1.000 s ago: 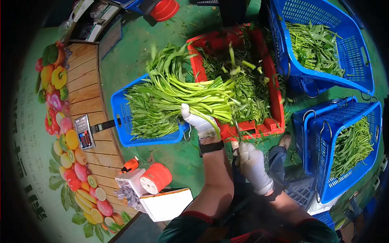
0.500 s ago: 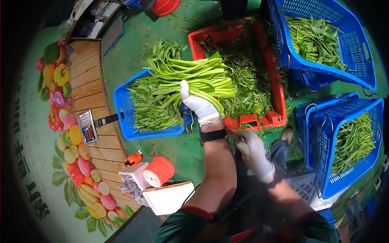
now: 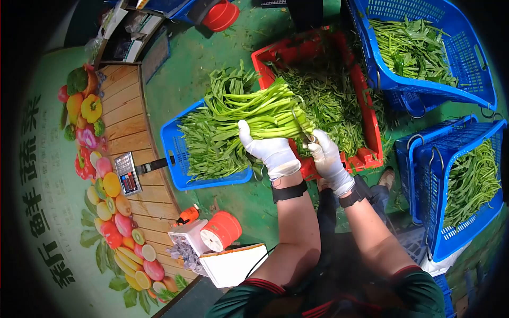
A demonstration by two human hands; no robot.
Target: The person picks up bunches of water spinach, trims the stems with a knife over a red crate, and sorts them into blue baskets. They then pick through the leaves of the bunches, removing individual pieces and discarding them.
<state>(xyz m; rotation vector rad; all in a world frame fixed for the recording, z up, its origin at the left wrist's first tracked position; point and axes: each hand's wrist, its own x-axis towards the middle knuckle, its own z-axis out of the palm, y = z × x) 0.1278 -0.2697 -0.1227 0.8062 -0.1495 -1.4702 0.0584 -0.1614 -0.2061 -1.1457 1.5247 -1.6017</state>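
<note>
My left hand (image 3: 273, 155), in a white glove, is closed around a thick bunch of water spinach (image 3: 260, 114), thumb up on the near side. Its pale cut stems point right and its leaves lie left over the blue basket (image 3: 167, 146) on the scale. My right hand (image 3: 327, 159), also gloved, grips a knife (image 3: 302, 124) whose thin, dark blade lies across the stem ends. Beneath the stem ends is a red crate (image 3: 374, 132) with loose leaves and trimmings in it.
Blue baskets of greens stand at right, an upper one (image 3: 413, 90) and a lower one (image 3: 432, 212). At left are a scale display (image 3: 128, 174) and a printed wooden counter (image 3: 127, 122). A red bucket (image 3: 225, 228) and white foam box (image 3: 233, 265) sit near my left elbow.
My right hand has risen from beside my left wrist to the stem ends, bringing the knife against them. The left hand still holds the bunch. The camera view has shifted slightly.
</note>
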